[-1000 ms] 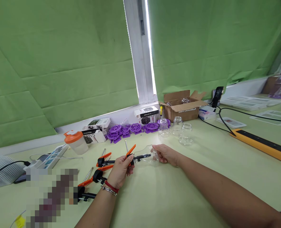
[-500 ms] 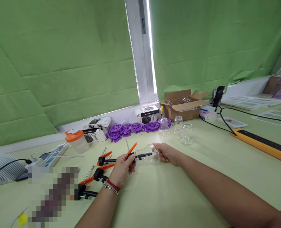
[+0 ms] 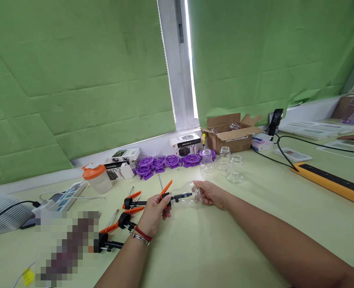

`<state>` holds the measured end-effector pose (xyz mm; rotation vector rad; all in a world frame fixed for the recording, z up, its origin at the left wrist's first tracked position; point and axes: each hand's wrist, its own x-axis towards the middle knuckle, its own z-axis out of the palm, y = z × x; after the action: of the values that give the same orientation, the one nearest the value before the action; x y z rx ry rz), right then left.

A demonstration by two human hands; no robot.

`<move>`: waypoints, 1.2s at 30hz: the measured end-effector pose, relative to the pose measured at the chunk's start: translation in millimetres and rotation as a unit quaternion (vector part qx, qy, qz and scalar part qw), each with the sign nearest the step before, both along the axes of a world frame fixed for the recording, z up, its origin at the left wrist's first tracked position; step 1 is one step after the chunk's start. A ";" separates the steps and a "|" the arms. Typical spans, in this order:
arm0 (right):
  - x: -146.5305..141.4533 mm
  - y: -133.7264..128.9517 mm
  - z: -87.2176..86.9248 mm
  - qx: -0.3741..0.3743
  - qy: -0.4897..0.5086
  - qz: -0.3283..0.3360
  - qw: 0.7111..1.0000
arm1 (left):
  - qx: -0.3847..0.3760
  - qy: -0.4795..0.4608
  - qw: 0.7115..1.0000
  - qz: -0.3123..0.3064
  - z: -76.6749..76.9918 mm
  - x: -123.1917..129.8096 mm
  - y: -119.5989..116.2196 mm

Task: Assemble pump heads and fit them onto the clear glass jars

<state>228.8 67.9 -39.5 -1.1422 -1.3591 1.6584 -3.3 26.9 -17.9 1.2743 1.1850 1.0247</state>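
Observation:
My left hand (image 3: pixel 153 213) is closed round a black cap with an orange lever (image 3: pixel 167 187) and a thin metal rod. Its black stem (image 3: pixel 183 197) reaches into a clear waisted jar (image 3: pixel 187 187), which lies sideways in the air above the table. My right hand (image 3: pixel 212 195) grips the right-hand end of that jar, its fingertips partly hidden behind it. Left of my left hand lie several similar black caps (image 3: pixel 124 220) with orange levers and black stems. Beyond my right hand several clear jars (image 3: pixel 235 170) stand on the table.
Purple plastic parts (image 3: pixel 171 161) line the back beside printed boxes (image 3: pixel 185 145). An open cardboard box (image 3: pixel 228 138) stands behind the jars. An orange-lidded cup (image 3: pixel 96 179) and a power strip (image 3: pixel 72 196) are left; a yellow-orange bar (image 3: pixel 329 184) and cables are right.
A person's hand has come into view at the far right edge, over the papers. My hands, the cap and the jar show almost no movement.

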 end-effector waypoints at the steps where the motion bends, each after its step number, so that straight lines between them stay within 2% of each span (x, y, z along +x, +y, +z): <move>1: -0.3 -0.1 0.1 -0.001 -0.003 -0.001 1.000 | -0.001 0.001 1.000 0.005 0.7 0.4 -0.3; 4: -0.6 -0.9 2.4 0.021 -0.057 0.000 0.998 | -0.004 0.001 1.000 0.017 2.4 0.0 -0.1; 6: -0.2 -3.1 6.0 0.097 -0.138 -0.019 0.985 | -0.002 0.004 1.000 0.022 2.7 -1.5 0.7; 7: -0.1 -5.1 8.5 0.160 -0.183 -0.043 0.969 | -0.001 0.007 1.000 0.025 2.8 -2.3 1.2; 9: -1.3 -10.9 13.9 0.313 -0.256 -0.086 0.910 | 0.000 0.014 0.999 0.034 3.5 -3.3 1.4; 11: -5.2 -18.0 18.5 0.451 -0.301 -0.073 0.837 | 0.001 0.026 0.999 0.042 5.4 -2.7 0.2; 13: -11.5 -24.3 20.1 0.524 -0.339 -0.019 0.781 | 0.006 0.040 0.998 0.053 8.4 -0.9 -2.3; 15: -18.1 -27.3 18.0 0.541 -0.375 0.007 0.753 | 0.014 0.054 0.996 0.065 11.7 1.2 -5.1; 16: -20.8 -27.3 15.7 0.537 -0.386 0.003 0.750 | 0.024 0.054 0.996 0.066 13.0 2.0 -6.4; 18: -23.8 -24.5 9.4 0.514 -0.386 -0.028 0.766 | 0.051 0.045 0.996 0.061 14.7 3.2 -8.2; 23: -20.3 -5.0 -7.9 0.436 -0.307 -0.091 0.841 | 0.100 0.088 0.990 0.055 11.8 4.6 -9.6; 27: -16.1 18.4 -20.4 0.360 -0.272 -0.121 0.884 | 0.111 0.145 0.982 0.046 5.9 4.8 -7.8; 30: -14.8 36.3 -26.1 0.341 -0.290 -0.135 0.884 | 0.139 0.200 0.969 0.031 1.7 2.9 -5.3; 32: -14.8 47.3 -27.6 0.342 -0.307 -0.140 0.877 | 0.173 0.263 0.949 0.021 0.8 0.3 -4.1; 36: -16.1 67.2 -27.7 0.330 -0.338 -0.140 0.870 | 0.214 0.434 0.874 0.051 7.3 -8.8 -3.5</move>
<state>212.7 135.0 -67.2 -1.4380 -1.8651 0.4789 -12.1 23.4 -10.7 2.1754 1.7615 0.8136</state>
